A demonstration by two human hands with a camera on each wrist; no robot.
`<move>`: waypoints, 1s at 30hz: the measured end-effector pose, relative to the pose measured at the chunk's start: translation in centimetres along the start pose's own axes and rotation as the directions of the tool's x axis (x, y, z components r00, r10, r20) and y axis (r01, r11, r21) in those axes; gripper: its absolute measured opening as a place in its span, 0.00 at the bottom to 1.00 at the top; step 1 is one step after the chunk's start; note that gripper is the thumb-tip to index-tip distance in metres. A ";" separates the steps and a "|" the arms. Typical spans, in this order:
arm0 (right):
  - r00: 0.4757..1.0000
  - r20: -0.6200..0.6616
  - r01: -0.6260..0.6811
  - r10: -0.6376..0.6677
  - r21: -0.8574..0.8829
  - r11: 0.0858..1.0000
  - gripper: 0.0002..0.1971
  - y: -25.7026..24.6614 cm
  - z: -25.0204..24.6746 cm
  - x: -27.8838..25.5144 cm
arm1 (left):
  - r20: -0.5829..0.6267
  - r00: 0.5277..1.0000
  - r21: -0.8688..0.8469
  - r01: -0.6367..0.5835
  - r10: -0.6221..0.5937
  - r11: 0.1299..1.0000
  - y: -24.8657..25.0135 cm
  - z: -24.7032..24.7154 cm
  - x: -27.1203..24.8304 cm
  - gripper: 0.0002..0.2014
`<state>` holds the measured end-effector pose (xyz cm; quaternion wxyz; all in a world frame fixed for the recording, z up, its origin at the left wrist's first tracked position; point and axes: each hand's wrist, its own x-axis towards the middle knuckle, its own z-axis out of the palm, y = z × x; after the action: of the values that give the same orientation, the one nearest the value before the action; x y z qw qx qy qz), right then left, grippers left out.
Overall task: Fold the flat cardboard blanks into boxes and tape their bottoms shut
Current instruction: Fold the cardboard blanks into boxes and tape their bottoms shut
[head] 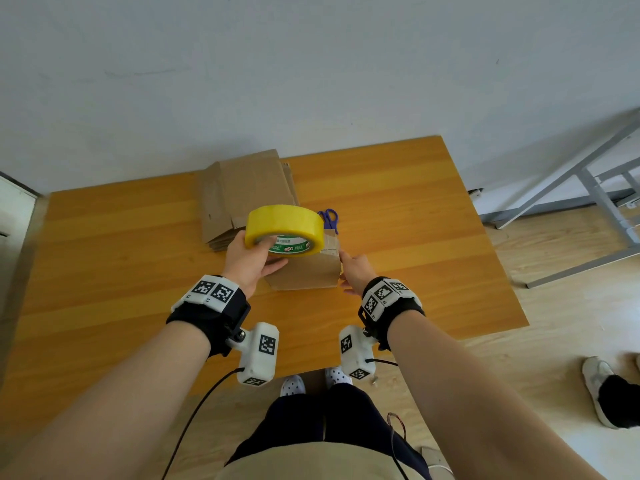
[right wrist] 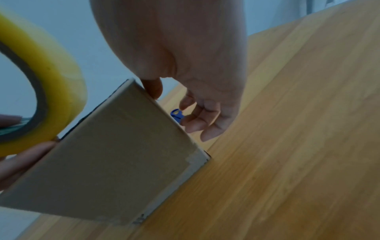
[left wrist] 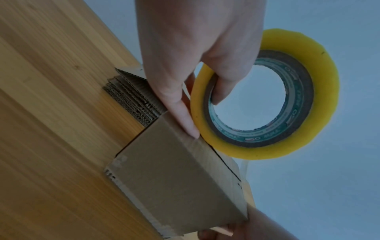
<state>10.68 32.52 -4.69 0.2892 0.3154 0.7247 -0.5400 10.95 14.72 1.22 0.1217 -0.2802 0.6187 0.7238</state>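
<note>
Head view showed the folded box [head: 304, 271] standing on the worktop [head: 415, 237], right hand [head: 356, 271] relaxed against its side, left hand [head: 251, 259] curled round the yellow tape roll [head: 284, 230] above it. Loose tape could wrinkle or stick askew. Flaps stayed hidden; flat blanks [head: 242, 192] lay behind.

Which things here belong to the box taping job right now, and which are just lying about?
In the job:
- yellow tape roll, gripped by the left hand
- folded box, steadied by the right hand
- stack of flat blanks
- blue scissors, likely for cutting tape

Lying about:
- metal frame on the floor
- a shoe at right
</note>
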 end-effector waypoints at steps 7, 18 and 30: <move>0.958 -0.147 0.244 -0.245 -0.029 0.969 0.13 1.2 -0.5 -0.5 | -0.011 1.000 -0.005 0.006 -0.007 1.000 -0.1 0.2 0.1 0.13; 0.906 0.152 0.362 -0.395 0.205 0.910 0.33 0.9 1.0 -1.9 | -0.051 0.999 0.001 0.000 0.000 1.000 -0.3 0.1 0.4 0.17; 0.733 0.320 0.602 -0.601 -0.716 0.354 0.56 -0.9 -0.2 -2.2 | -0.069 0.997 0.049 -0.036 0.040 0.998 -0.8 -0.3 0.6 0.17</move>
<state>11.41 32.16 -2.46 0.1785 -0.1317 0.9464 -0.2346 10.91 14.47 0.21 0.0928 -0.2905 0.6448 0.7008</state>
